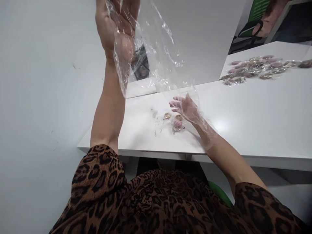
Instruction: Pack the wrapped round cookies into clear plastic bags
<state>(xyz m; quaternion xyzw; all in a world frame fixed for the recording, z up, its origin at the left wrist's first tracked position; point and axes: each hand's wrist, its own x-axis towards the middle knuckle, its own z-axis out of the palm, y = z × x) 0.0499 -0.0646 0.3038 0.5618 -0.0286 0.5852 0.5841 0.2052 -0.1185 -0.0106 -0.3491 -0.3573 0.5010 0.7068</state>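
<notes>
My left hand [119, 29] is raised at the top edge, palm towards me, its fingertips cut off by the frame. A large, crinkled clear plastic bag [158, 55] hangs from it and slants down to the right. The bag's lower end surrounds my right hand [186, 107] and forearm. That hand is open inside it, fingers spread, above the white table. Just below and left of my right hand lie a pink round item in clear wrapping [177, 125] and two small gold-coloured pieces, one of them this gold-coloured piece [167, 115].
A pile of clear-wrapped pink and brownish items [255, 70] lies on the white table [263, 120] at the right. An upright pale panel [207, 39] stands along the table's back. A green chair [259, 13] and part of another person show at the upper right.
</notes>
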